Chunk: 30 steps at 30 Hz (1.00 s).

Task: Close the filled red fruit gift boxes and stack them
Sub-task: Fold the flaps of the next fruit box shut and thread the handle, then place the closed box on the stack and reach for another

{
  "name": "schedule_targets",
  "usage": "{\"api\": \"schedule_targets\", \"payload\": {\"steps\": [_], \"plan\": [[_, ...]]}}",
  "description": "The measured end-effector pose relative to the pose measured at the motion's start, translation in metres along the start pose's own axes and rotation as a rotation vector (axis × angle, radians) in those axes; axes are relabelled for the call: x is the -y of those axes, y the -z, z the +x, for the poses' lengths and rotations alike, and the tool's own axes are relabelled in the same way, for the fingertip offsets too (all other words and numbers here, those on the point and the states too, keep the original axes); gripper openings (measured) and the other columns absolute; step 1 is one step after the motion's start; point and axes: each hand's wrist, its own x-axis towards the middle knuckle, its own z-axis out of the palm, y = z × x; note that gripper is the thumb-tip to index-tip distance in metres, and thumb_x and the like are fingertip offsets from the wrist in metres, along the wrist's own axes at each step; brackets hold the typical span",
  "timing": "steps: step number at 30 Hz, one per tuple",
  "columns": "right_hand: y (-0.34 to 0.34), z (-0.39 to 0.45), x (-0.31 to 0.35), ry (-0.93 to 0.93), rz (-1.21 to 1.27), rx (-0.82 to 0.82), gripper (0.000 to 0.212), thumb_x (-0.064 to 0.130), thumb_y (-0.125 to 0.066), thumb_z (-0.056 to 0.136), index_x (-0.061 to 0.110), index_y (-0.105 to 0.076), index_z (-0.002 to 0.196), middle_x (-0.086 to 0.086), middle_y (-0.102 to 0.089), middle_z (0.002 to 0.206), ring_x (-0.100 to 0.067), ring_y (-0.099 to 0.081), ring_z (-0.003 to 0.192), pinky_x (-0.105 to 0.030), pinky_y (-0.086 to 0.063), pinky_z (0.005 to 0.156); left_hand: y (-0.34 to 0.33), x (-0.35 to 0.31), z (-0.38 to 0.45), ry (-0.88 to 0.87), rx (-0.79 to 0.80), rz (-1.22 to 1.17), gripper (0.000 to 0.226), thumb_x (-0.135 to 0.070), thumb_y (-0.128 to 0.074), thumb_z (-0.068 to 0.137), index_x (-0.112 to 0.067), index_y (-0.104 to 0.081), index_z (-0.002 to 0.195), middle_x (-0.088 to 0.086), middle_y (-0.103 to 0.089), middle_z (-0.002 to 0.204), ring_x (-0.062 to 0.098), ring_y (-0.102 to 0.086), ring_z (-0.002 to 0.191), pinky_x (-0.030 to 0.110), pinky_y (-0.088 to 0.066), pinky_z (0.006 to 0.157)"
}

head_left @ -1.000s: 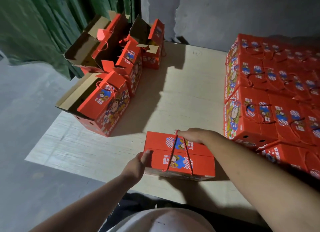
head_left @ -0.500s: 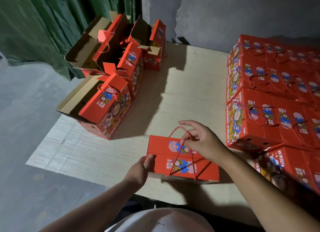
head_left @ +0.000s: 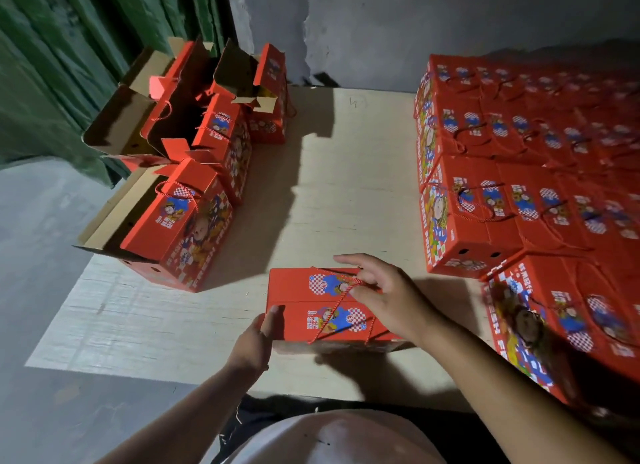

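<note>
The far rows of the stack of closed boxes (head_left: 540, 172) on the right are sinking into shadow and motion blur, so their printed tops are hard to read, and the stack is running out of the picture at the right edge. What is lying inside the open boxes (head_left: 194, 158) at the back left is hidden by their raised flaps and by darkness. The near side of the closed red box (head_left: 311, 306) is blurred where it is meeting the worktop (head_left: 346, 193).

This closed red box is sitting near the front edge of the worktop, in front of the person, between the open boxes and the stack. Its two lid halves are lying flat and meeting along a seam in the middle; each half is showing a cartoon print with a checked patch. A red cord handle (head_left: 334, 307) is crossing the top.

The left hand (head_left: 256, 342) is pressing against the left end of the box, thumb on the upper edge. The right hand (head_left: 388, 297) is resting over the right part of the lid, its fingers (head_left: 360, 262) pinching the cord, the others spread.
</note>
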Motion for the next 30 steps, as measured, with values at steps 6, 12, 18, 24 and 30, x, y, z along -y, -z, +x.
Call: {"api": "schedule_targets", "payload": {"steps": [6,12,18,24,30], "plan": [[-0.008,0.026,0.025,-0.035,-0.211,0.044,0.05,0.016,-0.054,0.09,0.047,-0.065,0.127,-0.007,-0.055,0.067,-0.019,-0.049,0.061,-0.033,-0.041,0.062,-0.001,-0.006,-0.006,0.107,0.007,-0.298,0.058,-0.079,-0.058,0.087,-0.029,-0.067,0.114,0.001,-0.073,0.114,0.026,-0.066,0.106,0.049,-0.066,0.066],[-0.017,0.03,0.062,-0.013,-0.137,-0.009,0.045,0.012,-0.051,0.084,0.04,-0.073,0.111,0.004,-0.041,0.052,-0.021,-0.033,0.052,-0.029,-0.035,0.054,0.001,-0.02,-0.011,0.033,-0.031,-0.468,0.039,-0.049,-0.062,0.101,-0.016,-0.072,0.119,0.015,-0.075,0.114,0.031,-0.07,0.109,0.046,-0.065,0.074],[0.004,0.022,0.096,0.06,-0.055,-0.114,0.043,0.014,-0.051,0.08,0.038,-0.076,0.104,-0.006,-0.051,0.065,-0.022,-0.04,0.062,-0.03,-0.03,0.055,0.009,-0.054,-0.016,-0.15,-0.002,-0.547,0.038,-0.047,-0.061,0.102,-0.016,-0.076,0.118,0.006,-0.078,0.116,0.025,-0.069,0.118,0.051,-0.061,0.093],[0.022,0.002,0.077,-0.01,-0.004,-0.294,0.038,0.013,-0.054,0.082,0.034,-0.077,0.102,0.005,-0.05,0.058,-0.013,-0.034,0.048,-0.023,-0.03,0.048,-0.014,-0.066,-0.015,-0.073,0.096,-0.611,0.019,-0.035,-0.061,0.105,-0.023,-0.072,0.116,0.005,-0.064,0.13,0.032,-0.055,0.129,0.058,-0.059,0.095],[0.04,-0.025,0.054,-0.042,0.033,-0.421,0.035,0.009,-0.056,0.086,0.032,-0.079,0.101,0.005,-0.049,0.058,-0.019,-0.035,0.053,-0.028,-0.027,0.05,-0.076,-0.088,-0.03,-0.011,0.386,-0.474,0.03,-0.046,-0.063,0.102,-0.039,-0.062,0.13,-0.009,-0.063,0.129,0.026,-0.062,0.119,0.059,-0.062,0.086]]}}
